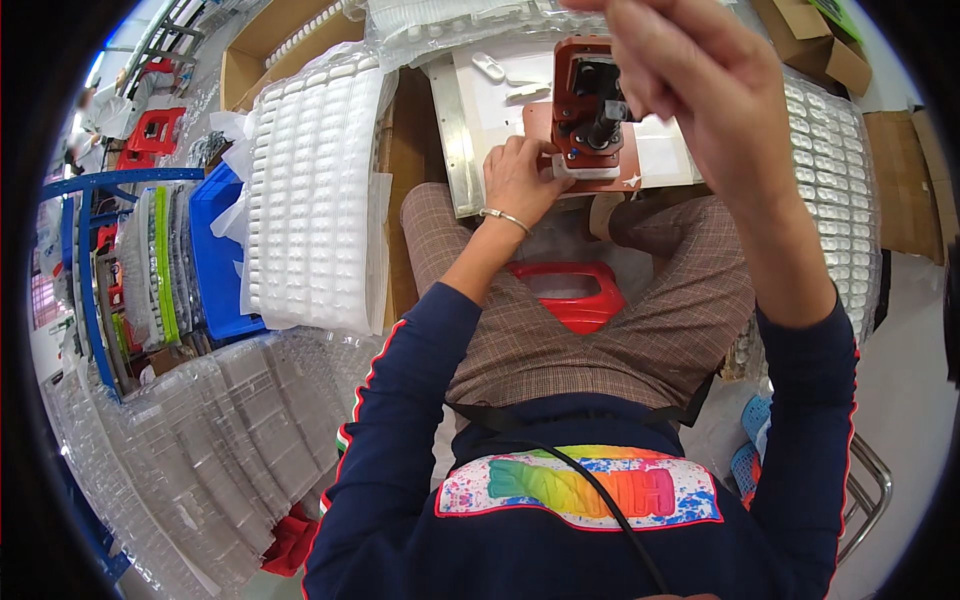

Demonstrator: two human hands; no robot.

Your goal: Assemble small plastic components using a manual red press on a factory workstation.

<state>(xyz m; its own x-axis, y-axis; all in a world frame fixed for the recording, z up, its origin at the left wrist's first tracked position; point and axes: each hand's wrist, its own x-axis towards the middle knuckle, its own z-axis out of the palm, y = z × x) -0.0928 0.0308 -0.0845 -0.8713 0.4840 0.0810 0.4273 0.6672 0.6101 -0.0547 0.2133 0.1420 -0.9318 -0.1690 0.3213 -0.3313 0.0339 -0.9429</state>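
My left hand [520, 180] reaches to the base of a small red-brown hand press [583, 85] with a black plunger. Its thumb and fingers are closed on the end of a white, elongated plastic part [590, 172], which lies on the press's red base plate under the plunger. My right hand [705, 85] is raised above and to the right of the press, nearer the camera. Its fingers are curled together; whatever they grip is hidden. Behind the press, loose white plastic parts [488, 67] lie on a white work surface [480, 115].
Stacked trays of white parts stand on the left [315, 190] and right [835, 180]. Clear plastic trays [220, 440] pile up at lower left, near a blue bin [215, 255]. A red stool [575, 290] shows between my legs. Cardboard boxes [820, 40] sit at the far right.
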